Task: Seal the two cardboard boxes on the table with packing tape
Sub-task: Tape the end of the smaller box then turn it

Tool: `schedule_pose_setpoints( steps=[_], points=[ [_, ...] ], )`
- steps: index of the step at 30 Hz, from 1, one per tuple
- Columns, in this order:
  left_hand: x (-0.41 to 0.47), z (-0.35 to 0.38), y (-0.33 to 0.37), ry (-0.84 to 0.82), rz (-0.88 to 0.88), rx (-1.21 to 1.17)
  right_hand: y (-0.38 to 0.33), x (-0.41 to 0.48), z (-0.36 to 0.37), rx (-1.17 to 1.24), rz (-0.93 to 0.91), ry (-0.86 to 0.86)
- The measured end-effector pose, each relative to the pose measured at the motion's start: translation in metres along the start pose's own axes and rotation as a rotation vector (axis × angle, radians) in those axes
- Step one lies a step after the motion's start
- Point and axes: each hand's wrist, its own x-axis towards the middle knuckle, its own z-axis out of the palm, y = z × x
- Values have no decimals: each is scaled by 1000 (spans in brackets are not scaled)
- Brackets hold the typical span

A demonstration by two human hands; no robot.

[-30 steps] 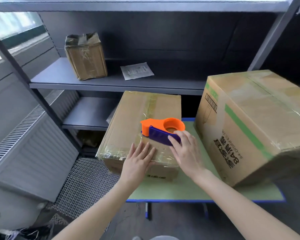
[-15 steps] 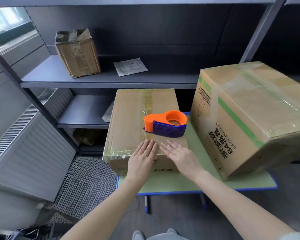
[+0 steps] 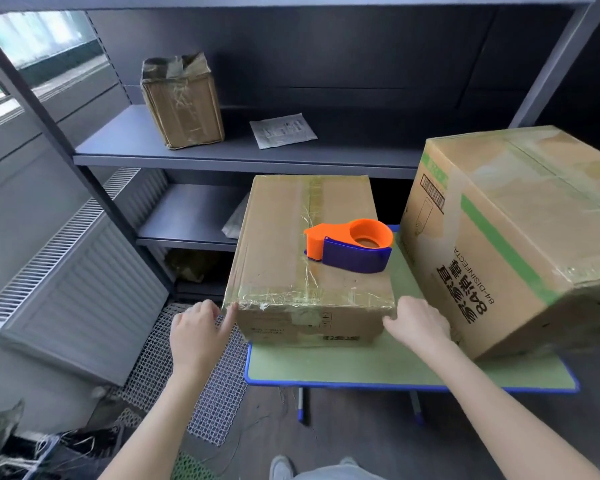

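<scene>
Large box point(image 3: 520, 216) printed "84-DISINFECTA"

Count of items in view. Cardboard boxes: three. Two stand on the table point(image 3: 361, 370), namely the smaller box point(image 3: 284, 244) and the larger box point(image 3: 534, 209); the third box point(image 3: 184, 105) sits on the upper shelf point(image 3: 125, 143). One tape dispenser point(image 3: 350, 249), orange and blue. One paper packet point(image 3: 283, 129). One table. Shelf boards: two, counting the lower shelf point(image 3: 187, 216). Hands: two, the left hand point(image 3: 196, 332) and the right hand point(image 3: 418, 323).

Orange-and-blue tape dispenser point(image 3: 350, 245), brown small box point(image 3: 309, 258), green-striped brown large box point(image 3: 520, 230), blue-edged green table point(image 3: 395, 370)
</scene>
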Motion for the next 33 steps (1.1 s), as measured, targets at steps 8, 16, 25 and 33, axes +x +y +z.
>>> schedule_pose_setpoints(
  steps=[8, 16, 25, 33],
  points=[
    [-2, 10, -2, -136, -35, -431, 6, 11, -7, 597, 45, -283],
    [-7, 16, 0, -83, -148, -674, 11, 4, -5, 1026, 107, -335],
    [-6, 18, 25, 50, -170, -258, -14, -1, 12, 900, 147, -47],
    [6, 15, 27, 6, -135, -262, -12, 16, 11, 704, 103, -48]
  ],
)
